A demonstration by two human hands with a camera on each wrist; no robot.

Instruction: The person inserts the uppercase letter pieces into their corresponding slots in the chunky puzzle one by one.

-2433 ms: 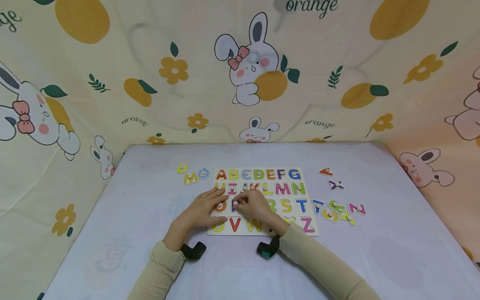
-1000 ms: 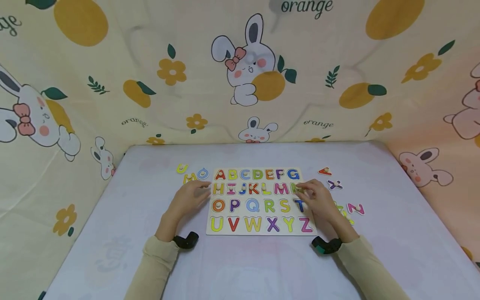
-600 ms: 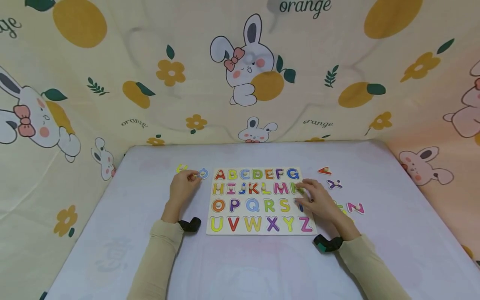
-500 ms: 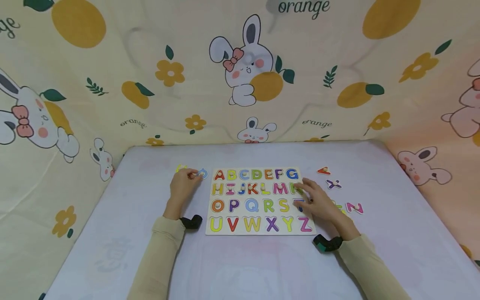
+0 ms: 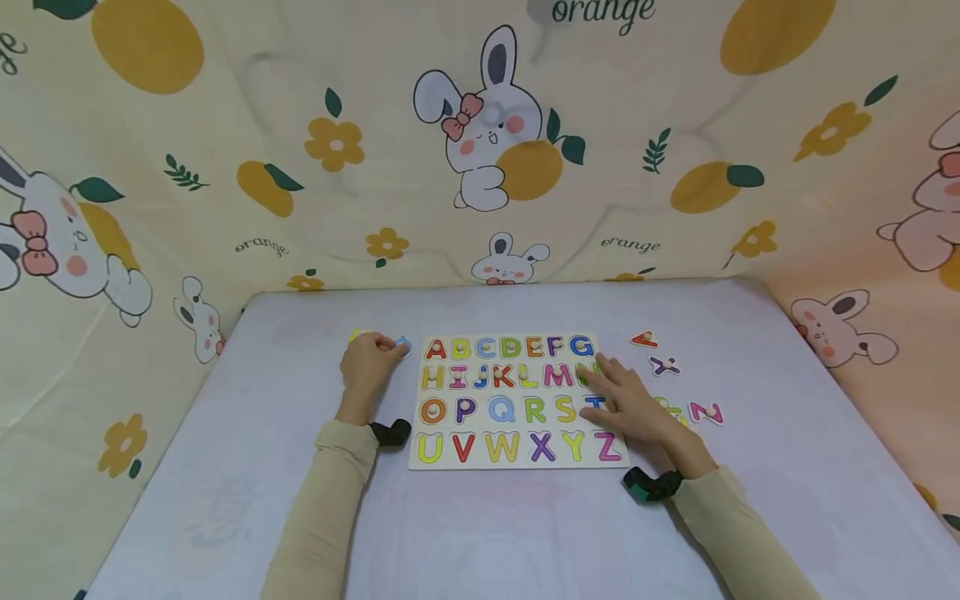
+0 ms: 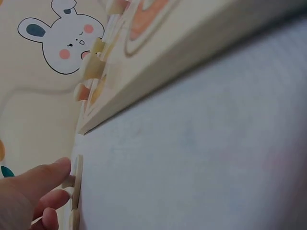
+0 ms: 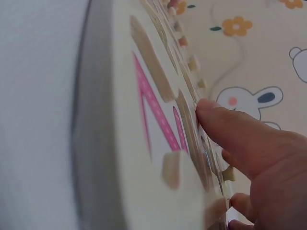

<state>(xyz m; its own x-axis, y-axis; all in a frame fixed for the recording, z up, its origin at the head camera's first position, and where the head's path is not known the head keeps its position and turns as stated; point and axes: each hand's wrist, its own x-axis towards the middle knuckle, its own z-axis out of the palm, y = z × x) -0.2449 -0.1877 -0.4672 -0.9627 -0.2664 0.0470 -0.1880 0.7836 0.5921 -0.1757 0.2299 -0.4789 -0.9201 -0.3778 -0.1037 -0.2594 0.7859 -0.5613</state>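
Note:
My left hand (image 5: 365, 367) is beyond the board's upper left, thumb and fingers pinching the knob of a light-blue round letter piece (image 5: 405, 343). In the left wrist view that piece (image 6: 79, 172) shows edge-on, low against the table. Part of a yellow letter piece (image 5: 355, 333) peeks out behind the hand. My right hand (image 5: 633, 408) lies with spread fingers over the right edge of the alphabet board (image 5: 480, 467), by the N and T. The right wrist view shows its thumb (image 7: 225, 120) at the board's surface. Knobbed pieces fill the top two rows, plus O and P.
Right of the board lie a red letter piece (image 5: 643, 340), a purple X piece (image 5: 663, 367) and a pink zigzag piece (image 5: 705, 412). Green and yellow pieces (image 5: 667, 407) are partly hidden by the right hand. A patterned cloth wall (image 5: 420, 192) rises behind the table.
The right hand has let go of the purple P piece, now in its slot, and moved to the board's right edge. The left hand has left the board and taken hold of the light-blue piece.

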